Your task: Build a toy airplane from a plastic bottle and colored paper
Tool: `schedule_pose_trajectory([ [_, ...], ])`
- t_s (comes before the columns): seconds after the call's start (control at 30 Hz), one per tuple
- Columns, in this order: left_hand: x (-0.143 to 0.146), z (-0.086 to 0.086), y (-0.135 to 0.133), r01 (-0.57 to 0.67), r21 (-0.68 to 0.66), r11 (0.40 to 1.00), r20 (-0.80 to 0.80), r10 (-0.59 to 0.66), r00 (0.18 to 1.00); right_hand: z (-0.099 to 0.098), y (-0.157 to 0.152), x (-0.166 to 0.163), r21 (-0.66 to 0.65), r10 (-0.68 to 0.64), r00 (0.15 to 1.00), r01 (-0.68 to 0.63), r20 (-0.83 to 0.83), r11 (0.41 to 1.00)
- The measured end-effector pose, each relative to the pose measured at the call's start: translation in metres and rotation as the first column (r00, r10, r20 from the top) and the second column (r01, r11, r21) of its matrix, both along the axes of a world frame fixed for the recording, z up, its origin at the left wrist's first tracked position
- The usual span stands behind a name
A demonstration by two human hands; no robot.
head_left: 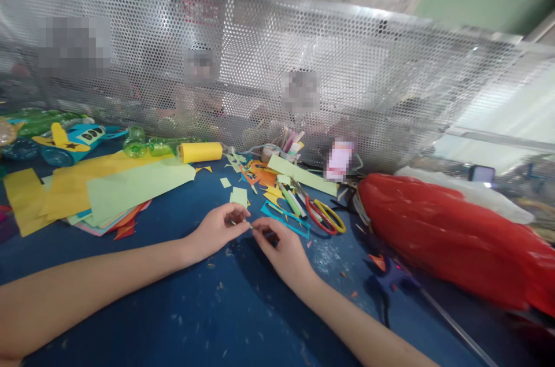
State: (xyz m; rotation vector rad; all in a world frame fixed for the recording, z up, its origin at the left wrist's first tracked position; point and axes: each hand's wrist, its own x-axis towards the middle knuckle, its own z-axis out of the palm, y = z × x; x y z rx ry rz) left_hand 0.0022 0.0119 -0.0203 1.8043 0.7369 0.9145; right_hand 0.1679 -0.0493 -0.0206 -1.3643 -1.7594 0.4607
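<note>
Over the middle of the blue table, my left hand (219, 229) and my right hand (281, 248) meet with their fingertips nearly touching. Both are pinched on a tiny light green paper piece (251, 228), mostly hidden by the fingers. Just behind my left hand lie light green paper squares (238, 196). Past my right hand are a blue paper cutout (284, 219), some green-and-white markers (293, 203) and scissors (329, 218) with red and yellow handles.
Coloured paper sheets (134, 185), a yellow paper-wrapped roll (200, 152) and a blue-and-yellow bottle plane (80, 138) lie left. A purple glue gun (396, 275) and red plastic bag (446, 234) are right. A perforated metal screen (260, 49) stands behind, people beyond it.
</note>
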Motion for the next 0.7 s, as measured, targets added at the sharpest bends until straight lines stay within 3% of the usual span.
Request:
schedule_pose_trajectory([
  [0.37, -0.0010, 0.0024, -0.0005, 0.034, 0.016, 0.999, -0.021, -0.033, 0.999, -0.0005, 0.0009, 0.0008, 0.035, -0.031, 0.999, 0.031, -0.011, 0.999],
  [0.7, -0.0006, 0.0014, -0.0006, 0.030, 0.012, 0.999, -0.020, -0.030, 0.999, 0.0001, 0.0007, -0.0006, -0.033, -0.022, 0.997, 0.020, -0.072, 0.999],
])
